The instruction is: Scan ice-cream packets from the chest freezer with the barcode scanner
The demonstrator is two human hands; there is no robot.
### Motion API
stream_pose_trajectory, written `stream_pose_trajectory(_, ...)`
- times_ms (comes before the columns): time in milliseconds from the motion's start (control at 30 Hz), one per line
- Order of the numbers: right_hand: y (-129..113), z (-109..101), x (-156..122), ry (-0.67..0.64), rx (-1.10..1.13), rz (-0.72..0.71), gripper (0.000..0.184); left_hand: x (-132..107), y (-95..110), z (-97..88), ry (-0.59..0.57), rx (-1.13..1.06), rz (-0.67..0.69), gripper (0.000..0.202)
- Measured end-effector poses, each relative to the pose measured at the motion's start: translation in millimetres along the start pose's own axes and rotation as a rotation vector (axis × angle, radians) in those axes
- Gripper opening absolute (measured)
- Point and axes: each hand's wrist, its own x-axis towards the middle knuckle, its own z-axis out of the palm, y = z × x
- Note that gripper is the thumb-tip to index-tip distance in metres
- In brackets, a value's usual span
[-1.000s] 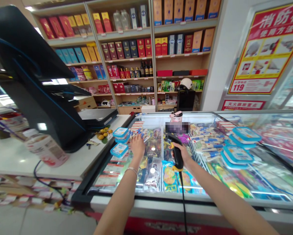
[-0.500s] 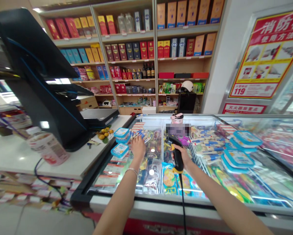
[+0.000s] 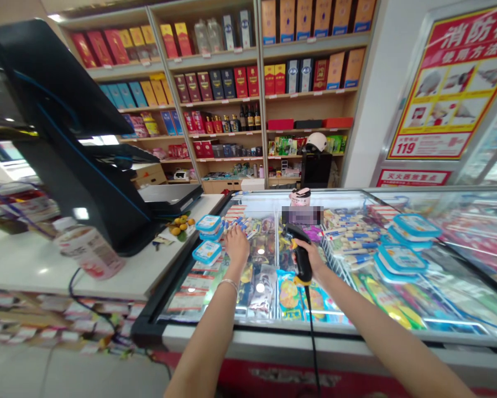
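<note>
My right hand [image 3: 313, 257] is wrapped round the grip of a black and yellow barcode scanner [image 3: 303, 264], whose head points away from me over the glass-topped freezer [image 3: 289, 335]. A black cable runs down from the grip. My left hand [image 3: 237, 246] rests with its fingers stretched forward at a small pile of blue, white and tan wrapped packs [image 3: 240, 223]. Its fingertips partly cover the packs. Just left of that hand are stacked tubs with blue lids [image 3: 207, 252]. More wrapped packs [image 3: 351, 241] lie to the right of the scanner, beside other blue-lidded tubs [image 3: 402, 261].
On the left counter [image 3: 20, 265] stand a black checkout screen [image 3: 61, 77], a pinkish plastic bottle [image 3: 89, 251] and small yellow fruits [image 3: 180, 225]. A pink container [image 3: 300, 197] is at the freezer's far edge. Shelves [image 3: 215, 104] of boxes and bottles line the back.
The view has shifted slightly, so the counter and freezer edge sit a little farther right. Both hands stay in nearly the same places; the scanner remains in my right hand.
</note>
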Motion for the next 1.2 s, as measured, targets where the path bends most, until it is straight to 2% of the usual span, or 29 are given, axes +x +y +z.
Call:
stream_pose_trajectory(133, -36.2, -2.8, -16.3, 0.030, 0.052, -0.143, 0.029, 5.6, 10.2, -15.3, 0.071, -0.053, 0.022, 0.042)
stream_pose_trajectory(233, -77.3, -24.0, -45.6, 0.053, 0.083, -0.309, 0.027, 6.2, 38.5, -30.8, 0.064, -0.148, 0.123, 0.039)
stream_pose_trajectory(333, -111.0, -63.5, -81.4, 0.148, 0.063, -0.473, 0.026, -6.0, 88.3, -40.0, -0.091, -0.242, 0.374, 0.033)
stream_pose_trajectory(400, -123.9, -96.2, -102.0, 0.205, 0.059, -0.552, 0.025, -20.4, 126.4, -38.8, -0.234, -0.285, 0.575, 0.031)
stream_pose_trajectory(433, -127.4, -113.3, -110.2, 0.229, 0.060, -0.579, 0.025, -28.2, 144.5, -36.1, -0.294, -0.304, 0.634, 0.032)
stream_pose_trajectory(533, -128.7, -163.8, -125.0, 0.298, 0.068, -0.627, 0.025, -48.0, 187.7, -22.7, -0.427, -0.348, 0.717, 0.031)
stream_pose_trajectory(600, -124.8, -194.1, -128.1, 0.360, 0.099, -0.651, 0.027, -55.9, 204.9, -12.8, -0.476, -0.371, 0.721, 0.029)
stream_pose_trajectory(700, -117.2, -229.9, -127.9, 0.457, 0.190, -0.617, 0.029, -61.0, 216.0, -1.2, -0.506, -0.393, 0.704, 0.025)
stream_pose_trajectory(833, -110.4, -256.5, -124.4, 0.535, 0.325, -0.527, 0.025, -62.8, 217.7, 5.8, -0.553, -0.366, 0.694, 0.022)
stream_pose_trajectory(1033, -108.3, -270.3, -115.7, 0.553, 0.368, -0.398, 0.019, -64.0, 222.6, 8.0, -0.569, -0.326, 0.676, 0.024)
stream_pose_trajectory(1200, -108.5, -264.3, -116.9, 0.566, 0.307, -0.355, 0.021, -65.9, 228.4, 3.8, -0.562, -0.324, 0.658, 0.019)
